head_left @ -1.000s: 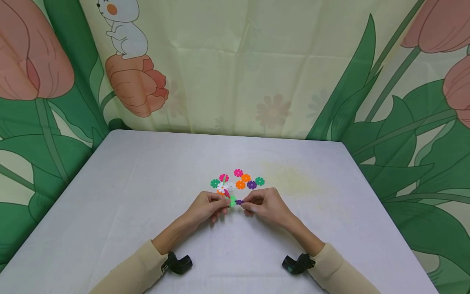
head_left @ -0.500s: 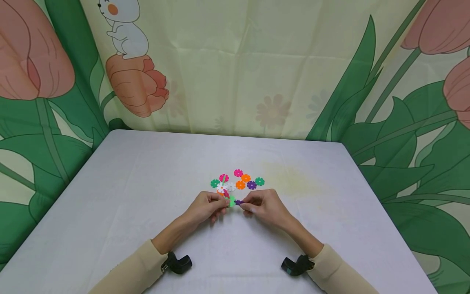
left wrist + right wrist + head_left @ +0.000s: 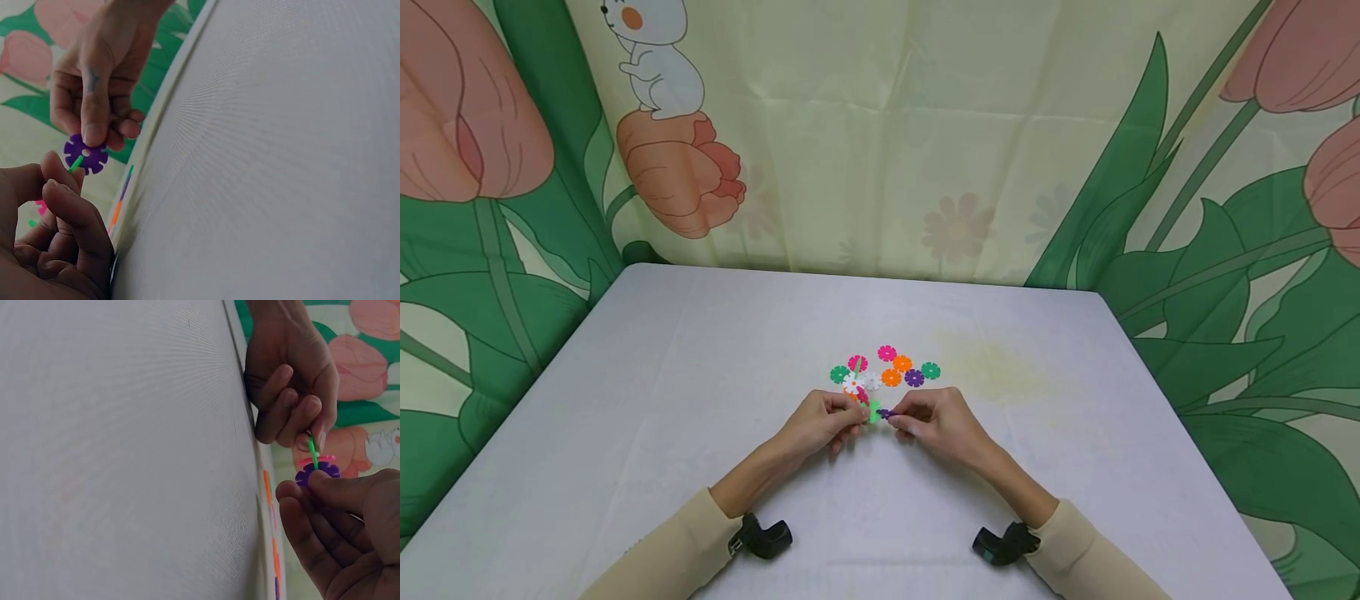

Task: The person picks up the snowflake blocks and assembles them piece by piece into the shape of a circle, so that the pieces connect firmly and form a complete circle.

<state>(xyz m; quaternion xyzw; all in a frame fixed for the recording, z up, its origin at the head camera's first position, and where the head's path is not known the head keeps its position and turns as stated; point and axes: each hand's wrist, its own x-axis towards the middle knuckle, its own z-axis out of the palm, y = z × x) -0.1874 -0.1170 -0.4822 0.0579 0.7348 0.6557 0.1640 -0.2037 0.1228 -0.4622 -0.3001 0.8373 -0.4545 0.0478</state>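
Note:
My left hand (image 3: 826, 422) pinches a light green notched disc (image 3: 874, 411) between thumb and fingertips, just above the white table. Facing it, my right hand (image 3: 942, 423) pinches a purple notched disc (image 3: 885, 413) by its edge. In the left wrist view the purple disc (image 3: 86, 154) overlaps the green one, and in the right wrist view the green disc (image 3: 313, 450) stands edge-on at the purple disc's slots. A pink disc (image 3: 862, 395) shows right beside the left fingertips, near a white disc (image 3: 853, 382) and partly covered orange pieces.
Several loose notched discs lie beyond the hands: pink (image 3: 887, 353), orange (image 3: 902, 363), purple (image 3: 913, 377) and dark green (image 3: 931, 370). Another dark green disc (image 3: 838, 374) lies at the left. A printed curtain (image 3: 880, 167) hangs behind the white-covered table (image 3: 737, 317).
The right hand has shifted slightly left, bringing the purple disc closer to the green disc. The left hand has stayed almost in place, and the loose discs have not moved.

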